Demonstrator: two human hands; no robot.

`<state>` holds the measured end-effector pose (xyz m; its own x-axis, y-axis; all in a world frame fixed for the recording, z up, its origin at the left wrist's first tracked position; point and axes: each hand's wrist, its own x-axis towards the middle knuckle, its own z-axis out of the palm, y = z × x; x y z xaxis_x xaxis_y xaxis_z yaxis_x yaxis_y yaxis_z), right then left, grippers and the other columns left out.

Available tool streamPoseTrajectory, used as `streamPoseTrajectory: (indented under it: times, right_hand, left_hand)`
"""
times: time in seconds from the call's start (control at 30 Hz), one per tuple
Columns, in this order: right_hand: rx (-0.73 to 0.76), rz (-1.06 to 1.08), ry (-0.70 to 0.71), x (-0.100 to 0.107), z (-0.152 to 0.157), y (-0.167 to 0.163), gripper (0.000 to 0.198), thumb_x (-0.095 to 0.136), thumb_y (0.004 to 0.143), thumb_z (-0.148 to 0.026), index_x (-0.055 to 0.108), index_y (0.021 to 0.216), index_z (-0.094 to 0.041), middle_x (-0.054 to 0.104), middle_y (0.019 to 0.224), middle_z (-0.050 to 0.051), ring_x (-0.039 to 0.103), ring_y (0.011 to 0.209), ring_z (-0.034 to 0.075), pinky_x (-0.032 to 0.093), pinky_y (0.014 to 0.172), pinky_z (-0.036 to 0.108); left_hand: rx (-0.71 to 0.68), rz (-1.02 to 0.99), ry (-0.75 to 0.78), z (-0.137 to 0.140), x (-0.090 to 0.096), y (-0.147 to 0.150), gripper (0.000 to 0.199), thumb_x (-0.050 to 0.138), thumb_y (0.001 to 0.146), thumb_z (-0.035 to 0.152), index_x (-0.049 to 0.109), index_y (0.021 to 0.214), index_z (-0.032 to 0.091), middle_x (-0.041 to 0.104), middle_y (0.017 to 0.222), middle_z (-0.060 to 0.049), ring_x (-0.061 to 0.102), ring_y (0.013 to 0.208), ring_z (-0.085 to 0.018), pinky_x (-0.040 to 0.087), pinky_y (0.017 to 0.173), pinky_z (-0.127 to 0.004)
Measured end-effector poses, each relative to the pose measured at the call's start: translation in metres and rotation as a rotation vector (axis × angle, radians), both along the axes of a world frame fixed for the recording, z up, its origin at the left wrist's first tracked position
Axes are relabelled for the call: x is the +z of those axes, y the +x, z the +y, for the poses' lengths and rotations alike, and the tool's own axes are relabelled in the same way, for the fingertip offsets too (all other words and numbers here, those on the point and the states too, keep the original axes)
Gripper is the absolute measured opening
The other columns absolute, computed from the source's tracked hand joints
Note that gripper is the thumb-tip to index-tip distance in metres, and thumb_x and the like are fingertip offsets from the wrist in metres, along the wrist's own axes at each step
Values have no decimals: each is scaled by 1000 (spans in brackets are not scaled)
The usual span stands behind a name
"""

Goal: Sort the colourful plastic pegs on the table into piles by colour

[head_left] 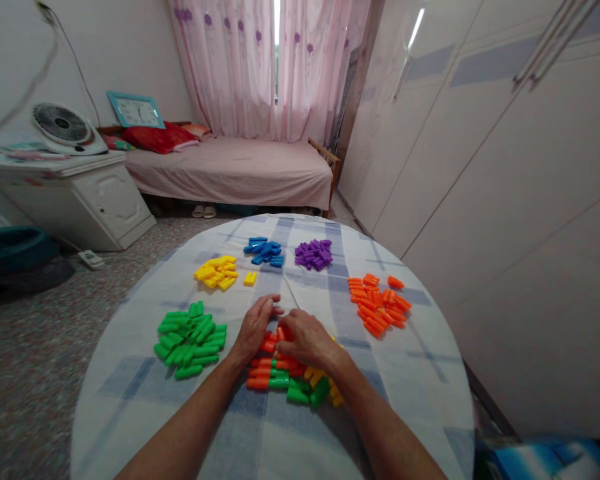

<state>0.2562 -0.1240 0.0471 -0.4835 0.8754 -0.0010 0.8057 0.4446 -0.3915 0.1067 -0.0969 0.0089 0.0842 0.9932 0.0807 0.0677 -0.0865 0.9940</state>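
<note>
Near the middle of the round table, my left hand [256, 325] rests beside a mixed pile, palm inward, its fingers stretched out and holding nothing visible. My right hand [307, 339] is curled over the same pile, its fingers closed around an orange bullet-shaped plastic piece [281, 333]; its fingertips are partly hidden. Below my hands lie orange pieces [258, 383] in rows, end to end with green pieces [279, 381]. Loose green pieces [299, 392] and yellow pieces [336, 395] lie close to my right wrist, partly covered by it.
Around the checked tablecloth [180, 427] sit sorted piles: green [190, 340], yellow [216, 272], blue [265, 251], purple [313, 255] and orange [379, 303]. A bed [240, 163] stands behind, a wardrobe [505, 200] at right, a cabinet with a fan [63, 123] at left.
</note>
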Motion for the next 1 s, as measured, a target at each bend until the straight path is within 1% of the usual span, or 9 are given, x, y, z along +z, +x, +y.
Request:
streamPoseTrajectory:
  times: [0.13,0.23,0.4,0.5,0.6,0.73,0.8,0.93,1.0]
  right_hand:
    - [-23,64,2,-1,5,5,22,60,74,-28,62,93,-18,57,89,4,53,77,14,39,68,24]
    - [-97,153,52,9,16,30,27,55,76,-23,61,102,-18,59,95,4,55,81,13,42,73,23]
    - [-602,5,291,23,33,106,31,48,81,-23,59,108,-14,59,106,11,55,98,20,40,88,30]
    - [-812,-140,253,17,36,143,35,48,81,-26,59,111,-12,58,109,15,56,100,23,41,86,33]
    - [-883,-210,198,6,35,161,37,49,80,-28,58,112,-13,58,111,16,55,103,26,43,84,35]
    - [-874,-216,257,4,36,161,37,50,80,-28,59,112,-12,56,115,18,52,109,29,42,87,40]
    - [-796,-131,311,10,38,148,36,51,80,-28,59,111,-11,57,115,17,52,108,27,40,90,40]
    - [-402,176,194,21,30,89,33,51,82,-28,59,111,-17,62,107,9,58,94,18,44,85,31]
    - [-234,205,122,22,18,50,31,53,82,-30,59,109,-18,63,103,7,58,92,17,44,84,30]
  left_hand:
    - [-3,3,2,-1,1,-1,50,39,84,54,57,109,14,68,95,-9,65,89,-22,47,85,-38]
    - [5,17,-5,-1,2,-1,52,38,84,55,57,110,13,69,85,-8,66,86,-22,48,83,-39]
    - [8,48,-11,-2,2,-1,53,35,85,56,57,108,13,70,84,-9,66,85,-21,47,82,-37]
    - [14,54,-17,-2,3,-1,52,35,85,55,58,107,13,70,85,-9,66,86,-21,47,83,-36]
    - [30,47,-19,-2,3,0,51,36,85,54,58,105,13,70,84,-9,66,86,-22,47,82,-36]
    - [23,51,-19,-2,3,1,51,35,85,53,58,106,13,70,83,-9,66,85,-21,47,81,-35]
    - [21,41,-17,-1,2,0,51,35,86,53,58,106,13,70,83,-9,65,86,-21,46,83,-35]
    - [17,3,-20,1,-3,-2,51,34,86,54,58,107,13,69,86,-9,65,87,-20,46,86,-37]
    - [5,-39,-28,3,-6,-4,52,34,86,54,57,109,13,69,87,-9,64,87,-20,46,87,-37]
